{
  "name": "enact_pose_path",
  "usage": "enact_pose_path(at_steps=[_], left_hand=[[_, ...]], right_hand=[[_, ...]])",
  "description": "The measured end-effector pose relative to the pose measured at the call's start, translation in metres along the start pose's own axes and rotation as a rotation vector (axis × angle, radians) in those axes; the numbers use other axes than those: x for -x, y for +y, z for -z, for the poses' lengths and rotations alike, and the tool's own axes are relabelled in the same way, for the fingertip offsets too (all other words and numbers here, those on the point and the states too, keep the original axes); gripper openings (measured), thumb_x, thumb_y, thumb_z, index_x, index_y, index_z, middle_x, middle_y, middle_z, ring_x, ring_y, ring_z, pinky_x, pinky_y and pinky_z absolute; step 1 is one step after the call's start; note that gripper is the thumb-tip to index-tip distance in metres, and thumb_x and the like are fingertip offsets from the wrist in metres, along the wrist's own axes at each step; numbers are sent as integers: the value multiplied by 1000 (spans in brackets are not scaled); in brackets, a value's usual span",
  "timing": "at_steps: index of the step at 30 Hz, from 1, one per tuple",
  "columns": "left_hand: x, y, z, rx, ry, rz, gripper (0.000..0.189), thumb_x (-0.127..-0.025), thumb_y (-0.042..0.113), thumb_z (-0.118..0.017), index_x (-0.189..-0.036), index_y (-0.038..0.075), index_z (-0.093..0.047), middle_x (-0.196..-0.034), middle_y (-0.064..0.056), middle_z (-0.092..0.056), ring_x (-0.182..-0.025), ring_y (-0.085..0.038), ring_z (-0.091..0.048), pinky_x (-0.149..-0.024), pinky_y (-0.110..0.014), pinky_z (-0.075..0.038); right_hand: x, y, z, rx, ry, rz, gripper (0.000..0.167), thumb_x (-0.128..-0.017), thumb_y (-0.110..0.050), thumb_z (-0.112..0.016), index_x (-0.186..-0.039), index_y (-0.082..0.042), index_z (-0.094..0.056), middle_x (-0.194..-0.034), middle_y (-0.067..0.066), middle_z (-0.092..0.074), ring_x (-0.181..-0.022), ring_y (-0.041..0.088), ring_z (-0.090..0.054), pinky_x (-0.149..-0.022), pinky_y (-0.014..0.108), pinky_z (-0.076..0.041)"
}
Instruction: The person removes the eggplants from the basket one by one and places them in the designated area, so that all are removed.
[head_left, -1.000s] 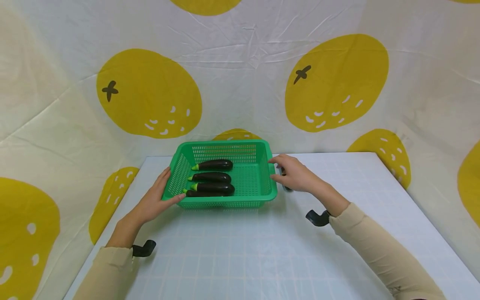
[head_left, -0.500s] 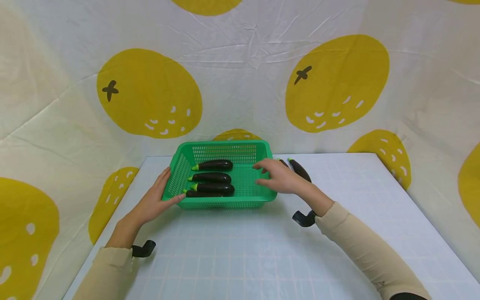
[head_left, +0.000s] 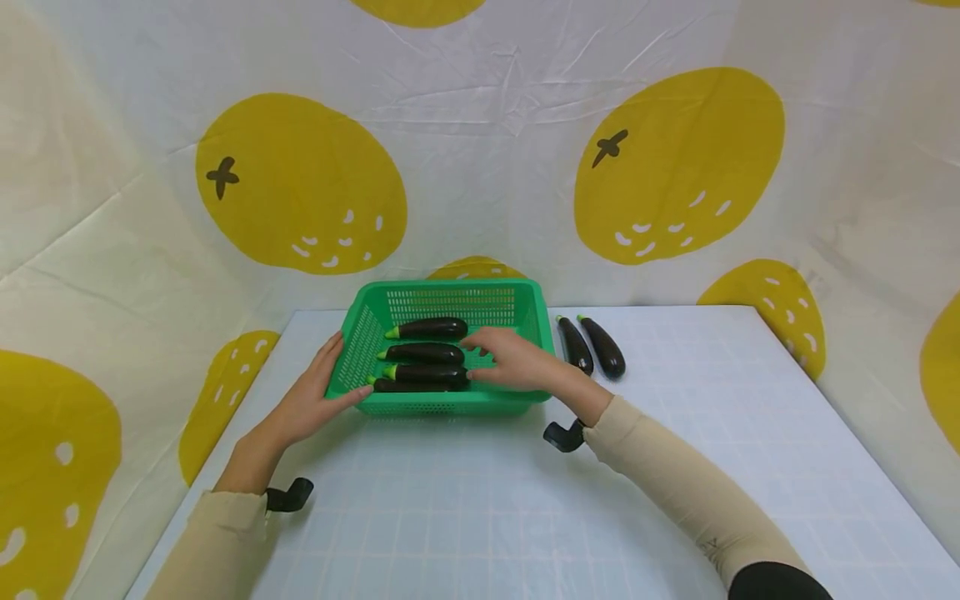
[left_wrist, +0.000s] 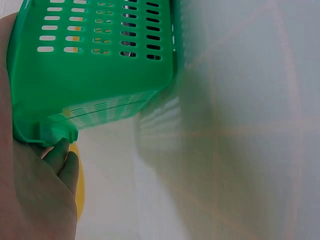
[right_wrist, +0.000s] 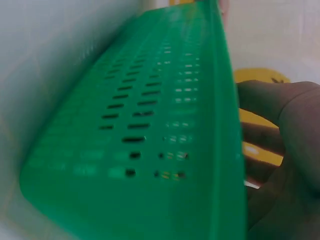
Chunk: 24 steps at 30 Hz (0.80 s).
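A green plastic basket [head_left: 450,400] stands on the table with several dark eggplants [head_left: 431,329] lying sideways in its left half. My left hand [head_left: 300,406] holds its front left corner, thumb on the front rim and fingers along the left side; in the left wrist view, fingertips meet the lip of the basket [left_wrist: 100,75]. My right hand [head_left: 517,360] reaches over the basket, thumb and fingers apart, at the blunt ends of the middle eggplants [head_left: 426,372]. Whether it touches one cannot be told. The basket wall hides part of that hand in the right wrist view.
Two more eggplants [head_left: 602,346] lie side by side on the table, right of the basket. A light checked cloth covers the table [head_left: 480,508]. Behind the basket hangs a pale curtain [head_left: 487,183] printed with yellow fruit.
My right hand has moved left from the basket's right rim to the eggplants inside, uncovering the two eggplants on the table. The left hand and basket have stayed in place.
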<state>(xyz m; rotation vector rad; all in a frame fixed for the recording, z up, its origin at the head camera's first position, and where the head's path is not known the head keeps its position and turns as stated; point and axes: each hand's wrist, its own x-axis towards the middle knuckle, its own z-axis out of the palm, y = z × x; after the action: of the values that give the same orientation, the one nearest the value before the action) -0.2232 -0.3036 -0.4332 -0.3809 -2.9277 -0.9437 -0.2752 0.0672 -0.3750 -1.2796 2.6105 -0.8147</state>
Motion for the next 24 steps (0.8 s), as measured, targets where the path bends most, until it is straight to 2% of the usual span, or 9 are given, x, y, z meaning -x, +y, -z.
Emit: enact_pose_path(at_steps=[7, 13, 18, 24], left_hand=[[-2, -1, -1, 0, 2, 5, 105, -94, 58, -65, -166, 12, -4, -173, -7, 0, -155, -41, -14, -113, -74, -22], [-2, 0, 0, 2, 2, 8, 105, -94, 58, -65, -166, 12, -3, -173, -7, 1, -155, -42, -13, -113, -74, -22], [-1, 1, 0, -1, 4, 8, 105, -95, 57, -65, -166, 10, -3, -173, -10, 0, -154, -44, -13, -112, -75, -21], [0, 1, 0, 2, 7, 3, 103, -95, 55, -65, -166, 11, -5, -173, -7, -1, -155, -42, -13, -114, -73, -21]], right_hand=[[-22, -7, -15, 59, -79, -27, 49, -100, -21, -68, -144, -3, -56, -141, 15, -58, -127, 31, -57, -105, 43, -48], [-35, -11, -25, 90, -140, -50, 51, -101, -20, -66, -148, -3, -53, -144, 13, -56, -130, 28, -55, -109, 42, -46], [-46, -11, -31, 102, -186, -79, 51, -103, -21, -63, -150, -6, -51, -149, 11, -53, -135, 26, -52, -113, 40, -42], [-55, -8, -37, 137, -235, -101, 50, -104, -22, -62, -150, -7, -51, -151, 11, -52, -139, 25, -49, -114, 40, -41]])
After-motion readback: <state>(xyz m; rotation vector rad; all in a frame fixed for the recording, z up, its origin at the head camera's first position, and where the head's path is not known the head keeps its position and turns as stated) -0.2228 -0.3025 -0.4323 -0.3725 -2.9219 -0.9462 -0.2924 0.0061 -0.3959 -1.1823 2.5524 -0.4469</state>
